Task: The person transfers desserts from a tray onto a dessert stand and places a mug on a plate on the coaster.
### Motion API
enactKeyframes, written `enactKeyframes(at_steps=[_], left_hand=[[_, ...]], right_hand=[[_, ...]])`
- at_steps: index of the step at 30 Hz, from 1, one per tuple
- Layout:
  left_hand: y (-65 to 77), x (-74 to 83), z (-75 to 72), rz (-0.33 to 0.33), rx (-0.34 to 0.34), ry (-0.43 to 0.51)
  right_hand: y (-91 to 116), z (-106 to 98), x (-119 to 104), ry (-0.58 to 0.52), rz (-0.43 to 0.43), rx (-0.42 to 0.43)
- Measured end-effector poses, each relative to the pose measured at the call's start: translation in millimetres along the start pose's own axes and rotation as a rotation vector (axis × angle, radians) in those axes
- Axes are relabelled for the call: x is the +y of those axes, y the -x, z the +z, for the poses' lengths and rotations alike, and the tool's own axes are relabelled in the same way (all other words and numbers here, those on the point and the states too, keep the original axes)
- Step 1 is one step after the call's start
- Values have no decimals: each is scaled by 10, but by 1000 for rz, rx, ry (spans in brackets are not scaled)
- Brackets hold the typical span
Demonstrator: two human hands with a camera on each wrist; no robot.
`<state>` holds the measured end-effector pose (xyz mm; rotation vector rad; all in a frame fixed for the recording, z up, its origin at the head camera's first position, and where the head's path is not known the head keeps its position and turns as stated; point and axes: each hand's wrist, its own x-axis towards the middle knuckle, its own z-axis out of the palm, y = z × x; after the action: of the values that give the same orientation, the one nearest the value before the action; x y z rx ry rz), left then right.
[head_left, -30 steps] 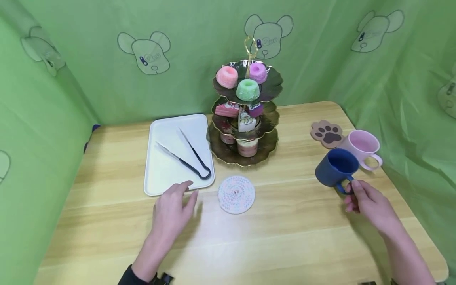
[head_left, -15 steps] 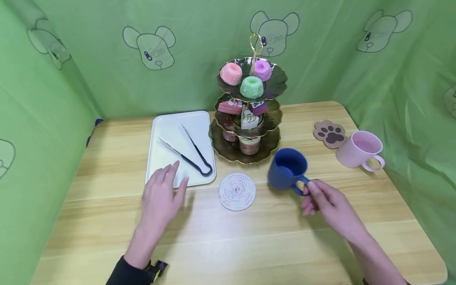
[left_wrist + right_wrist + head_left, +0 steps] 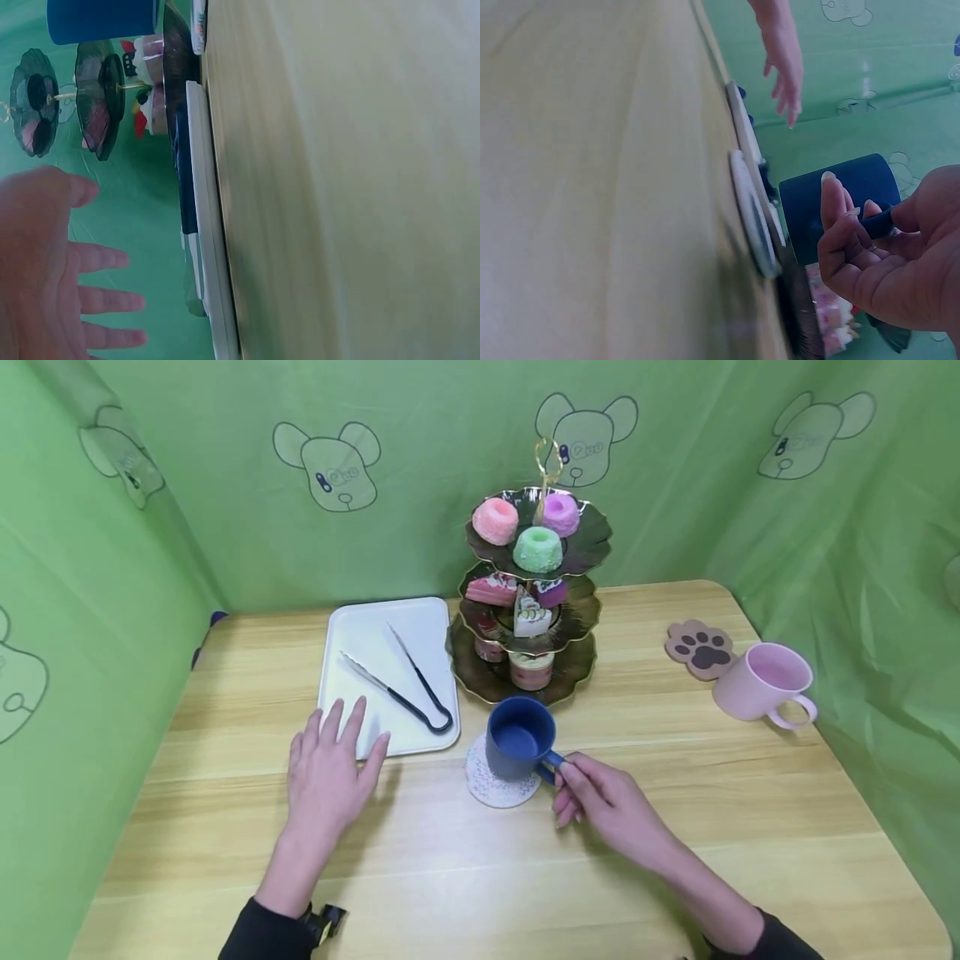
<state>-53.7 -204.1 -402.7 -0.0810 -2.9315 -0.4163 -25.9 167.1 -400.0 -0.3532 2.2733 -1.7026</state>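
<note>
My right hand (image 3: 611, 802) pinches the handle of a blue mug (image 3: 521, 739). In the head view the mug overlaps the round patterned coaster (image 3: 501, 789). The right wrist view shows a narrow gap between the mug's base and the coaster (image 3: 751, 210). My left hand (image 3: 326, 772) has its fingers spread and holds nothing. It hovers over the front left corner of the white tray (image 3: 352, 631). Tongs with black handles (image 3: 412, 708) lie spread on that tray.
A three-tier dark stand (image 3: 588, 539) with several cakes rises at the back, close behind the blue mug. At right, a pink mug (image 3: 761, 683) stands beside a brown paw-shaped coaster (image 3: 699, 648). Green cloth (image 3: 435, 460) hangs around the wooden table (image 3: 465, 885).
My right hand has carried the blue mug leftward from beside the pink mug to over the round coaster. My left hand has shifted a little left, its fingers straighter.
</note>
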Motion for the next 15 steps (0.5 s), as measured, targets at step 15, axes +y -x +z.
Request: enactKeyframes(at_steps=[15], left_hand=[[-151,-31,-107,16,-45,-54]], right_hand=[[-85,176,124,-8,38,-37]])
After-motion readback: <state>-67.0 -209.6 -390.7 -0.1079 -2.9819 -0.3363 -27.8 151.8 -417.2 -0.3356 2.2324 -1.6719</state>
